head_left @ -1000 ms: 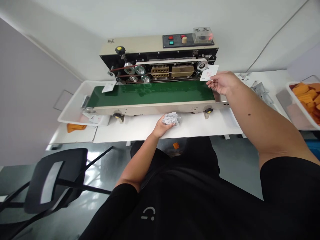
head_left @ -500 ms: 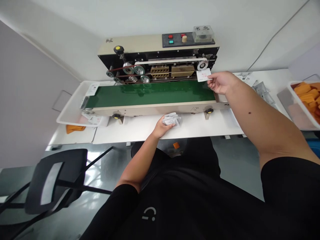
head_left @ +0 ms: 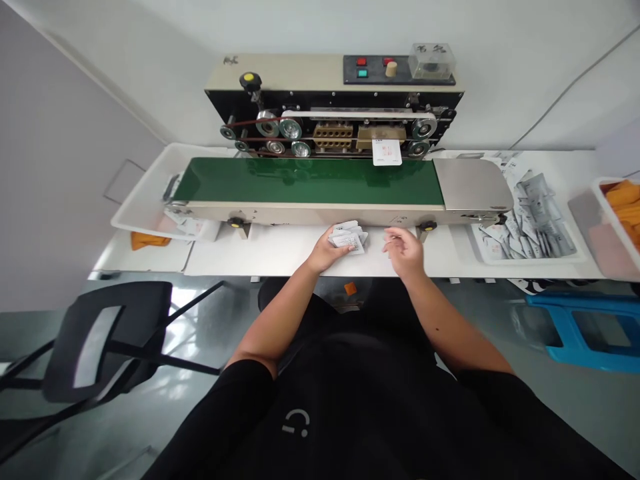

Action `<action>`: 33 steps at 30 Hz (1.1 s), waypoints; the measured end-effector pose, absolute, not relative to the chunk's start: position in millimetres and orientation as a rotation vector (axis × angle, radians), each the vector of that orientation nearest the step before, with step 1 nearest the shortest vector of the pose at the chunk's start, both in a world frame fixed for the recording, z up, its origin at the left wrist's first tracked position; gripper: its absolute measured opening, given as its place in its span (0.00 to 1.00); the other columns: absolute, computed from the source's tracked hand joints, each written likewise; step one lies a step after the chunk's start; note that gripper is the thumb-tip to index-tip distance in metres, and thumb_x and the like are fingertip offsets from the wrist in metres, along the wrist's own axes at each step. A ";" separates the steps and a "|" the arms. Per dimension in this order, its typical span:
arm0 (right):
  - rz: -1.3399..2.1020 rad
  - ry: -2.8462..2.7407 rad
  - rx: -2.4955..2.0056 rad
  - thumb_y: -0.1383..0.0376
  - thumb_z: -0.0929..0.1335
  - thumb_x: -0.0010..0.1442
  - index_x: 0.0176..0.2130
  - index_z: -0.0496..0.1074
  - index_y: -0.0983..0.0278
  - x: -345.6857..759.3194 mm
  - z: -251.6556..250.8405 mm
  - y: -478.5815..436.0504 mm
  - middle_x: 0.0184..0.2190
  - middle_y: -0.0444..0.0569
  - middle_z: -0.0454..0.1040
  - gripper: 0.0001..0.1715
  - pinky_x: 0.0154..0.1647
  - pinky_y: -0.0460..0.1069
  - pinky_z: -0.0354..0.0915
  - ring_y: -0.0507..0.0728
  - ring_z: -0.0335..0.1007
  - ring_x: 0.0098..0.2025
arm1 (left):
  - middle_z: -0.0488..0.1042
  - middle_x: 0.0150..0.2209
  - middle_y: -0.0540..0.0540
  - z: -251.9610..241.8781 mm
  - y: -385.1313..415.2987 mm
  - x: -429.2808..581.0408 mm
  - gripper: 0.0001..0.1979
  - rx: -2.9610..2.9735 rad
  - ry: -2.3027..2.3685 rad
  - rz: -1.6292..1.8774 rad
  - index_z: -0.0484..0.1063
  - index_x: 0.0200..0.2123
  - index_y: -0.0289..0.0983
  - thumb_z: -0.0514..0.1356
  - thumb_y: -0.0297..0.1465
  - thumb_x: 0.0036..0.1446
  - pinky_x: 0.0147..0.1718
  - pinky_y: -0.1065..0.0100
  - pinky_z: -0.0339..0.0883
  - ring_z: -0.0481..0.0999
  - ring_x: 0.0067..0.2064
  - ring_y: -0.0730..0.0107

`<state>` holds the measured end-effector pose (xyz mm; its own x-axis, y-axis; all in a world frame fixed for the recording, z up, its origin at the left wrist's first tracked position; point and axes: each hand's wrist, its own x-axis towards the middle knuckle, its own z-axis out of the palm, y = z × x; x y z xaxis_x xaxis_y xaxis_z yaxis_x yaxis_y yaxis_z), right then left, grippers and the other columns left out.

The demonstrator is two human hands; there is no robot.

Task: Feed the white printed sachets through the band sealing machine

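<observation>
My left hand [head_left: 327, 253] is closed around a fanned stack of small white sachets [head_left: 349, 237] just over the front part of the table. To its right, my right hand [head_left: 406, 253] has loosely bent fingers, somewhat apart, and nothing visible in them; a small gap separates it from the stack. Behind both hands stands a band sealing machine [head_left: 280, 213] with a green conveyor belt [head_left: 300, 183]. One white sachet with red print [head_left: 387, 153] hangs with its top edge in the machine's sealing band, clear of my hands.
A white tray [head_left: 537, 259] heaped with sachets sits at the right, beside a bin of orange pieces [head_left: 625, 203]. At the left is a white bin [head_left: 131, 217] under the belt's end. A black chair [head_left: 127, 333] and a blue stool [head_left: 590, 360] stand on the floor.
My right hand has let go of the sachet and come back toward the stack. That sachet has moved left into the sealing band. My left hand keeps its hold; the view has shifted slightly.
</observation>
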<state>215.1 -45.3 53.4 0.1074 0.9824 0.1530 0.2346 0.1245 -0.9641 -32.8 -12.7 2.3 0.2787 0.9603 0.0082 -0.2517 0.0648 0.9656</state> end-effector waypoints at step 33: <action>1.311 -1.224 -1.106 0.38 0.77 0.55 0.38 0.71 0.62 206.8 0.2 -34.3 0.35 0.49 0.76 0.33 0.44 0.51 0.75 0.55 0.75 0.37 | 0.82 0.50 0.40 10.0 -22.0 -35.3 0.38 1.345 0.998 0.903 0.78 0.57 0.37 0.81 0.43 0.43 0.56 0.55 0.74 0.81 0.51 0.55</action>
